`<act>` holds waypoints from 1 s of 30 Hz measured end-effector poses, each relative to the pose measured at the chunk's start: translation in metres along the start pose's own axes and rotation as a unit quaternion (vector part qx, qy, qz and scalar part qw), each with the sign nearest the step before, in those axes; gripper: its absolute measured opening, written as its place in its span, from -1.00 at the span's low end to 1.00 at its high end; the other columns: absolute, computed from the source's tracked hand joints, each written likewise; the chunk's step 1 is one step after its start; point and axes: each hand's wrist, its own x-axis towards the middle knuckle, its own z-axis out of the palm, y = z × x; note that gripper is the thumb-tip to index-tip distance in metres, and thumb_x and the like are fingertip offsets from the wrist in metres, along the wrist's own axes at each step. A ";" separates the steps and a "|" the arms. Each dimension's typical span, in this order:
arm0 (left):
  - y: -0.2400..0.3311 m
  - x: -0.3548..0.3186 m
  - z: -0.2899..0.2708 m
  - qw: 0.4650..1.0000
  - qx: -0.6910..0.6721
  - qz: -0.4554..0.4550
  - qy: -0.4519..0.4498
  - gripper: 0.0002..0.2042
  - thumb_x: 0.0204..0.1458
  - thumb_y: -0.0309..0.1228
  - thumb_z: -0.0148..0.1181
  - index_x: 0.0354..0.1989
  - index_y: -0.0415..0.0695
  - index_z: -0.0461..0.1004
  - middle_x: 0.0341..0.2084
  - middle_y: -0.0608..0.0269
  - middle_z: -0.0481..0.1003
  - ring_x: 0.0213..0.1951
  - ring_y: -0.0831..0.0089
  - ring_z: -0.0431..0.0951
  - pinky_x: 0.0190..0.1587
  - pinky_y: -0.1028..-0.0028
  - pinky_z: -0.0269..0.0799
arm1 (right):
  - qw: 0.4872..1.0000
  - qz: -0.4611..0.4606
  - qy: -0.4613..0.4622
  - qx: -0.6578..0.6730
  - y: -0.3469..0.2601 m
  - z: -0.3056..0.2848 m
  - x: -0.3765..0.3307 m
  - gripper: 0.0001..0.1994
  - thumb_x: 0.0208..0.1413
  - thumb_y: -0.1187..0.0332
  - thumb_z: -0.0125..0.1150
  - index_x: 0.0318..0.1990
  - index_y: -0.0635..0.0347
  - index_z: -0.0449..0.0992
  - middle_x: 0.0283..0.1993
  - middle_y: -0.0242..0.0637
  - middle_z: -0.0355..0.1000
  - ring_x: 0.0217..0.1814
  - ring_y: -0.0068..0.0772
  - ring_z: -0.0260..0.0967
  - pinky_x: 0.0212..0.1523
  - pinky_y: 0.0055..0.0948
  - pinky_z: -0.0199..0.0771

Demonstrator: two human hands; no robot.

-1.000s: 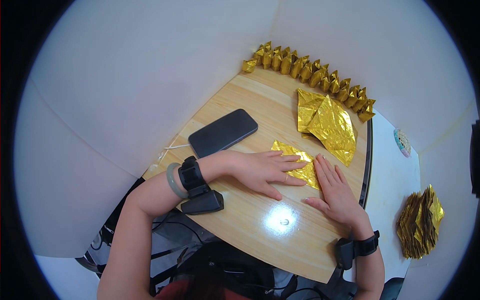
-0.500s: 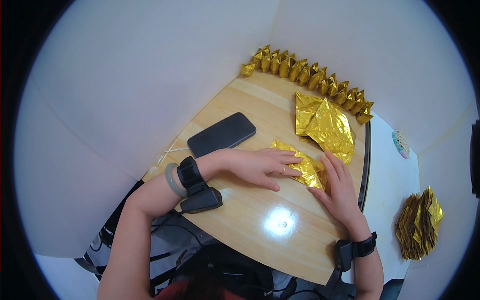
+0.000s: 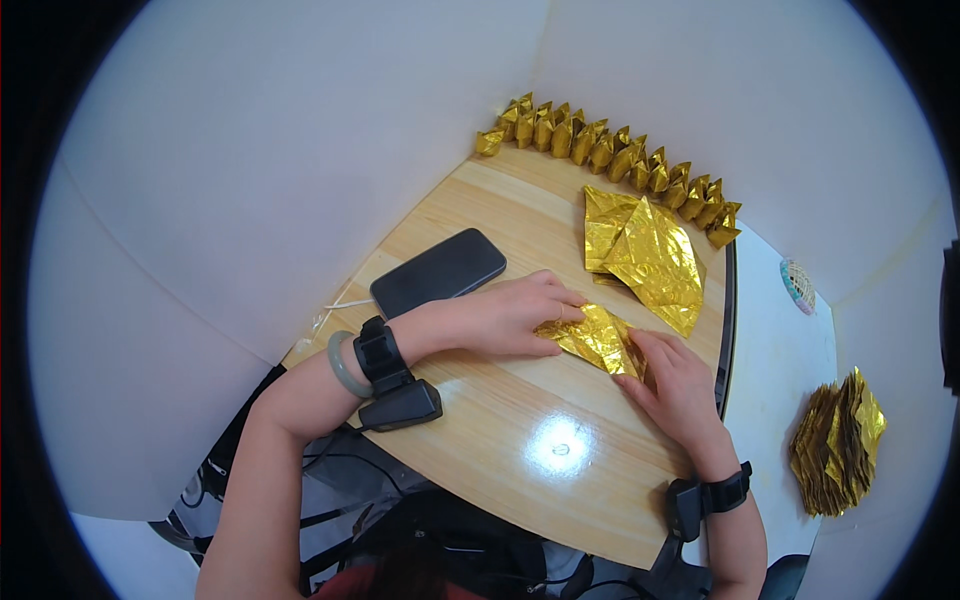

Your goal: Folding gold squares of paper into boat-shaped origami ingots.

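Observation:
A strip of folded gold foil paper [image 3: 602, 341] lies on the wooden table between my hands. My left hand [image 3: 518, 314] grips its left end, fingers curled over the top edge and thumb at the lower edge. At the other end, my right hand [image 3: 676, 383] pinches the foil between thumb and fingers; that end is partly hidden by them. Just beyond, larger gold foil sheets [image 3: 655, 265] with creases lie overlapping on the table, apart from my hands.
Folded gold foil ingot shapes [image 3: 625, 160] stand in a row along the back wall. A black phone [image 3: 438, 270] with a white cable lies left. On the white surface at right are a stack of gold foil [image 3: 838, 445] and a small round patterned object [image 3: 798, 287].
My left hand has gone from lying flat with spread fingers to gripping the foil's left end, moving slightly left. My right fingers have closed on the right end.

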 end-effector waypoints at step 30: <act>0.011 0.003 0.010 0.993 -0.051 0.029 0.099 -0.74 -0.10 -0.52 0.19 -0.17 -0.12 0.49 -0.18 0.16 0.38 -0.02 0.22 0.31 0.06 0.35 0.24 | 0.894 0.288 -0.014 0.342 -0.002 0.002 0.000 -0.84 0.12 0.48 0.08 -0.15 0.27 0.47 -0.50 -0.37 0.41 -0.52 -0.73 0.32 -0.53 -0.68 0.27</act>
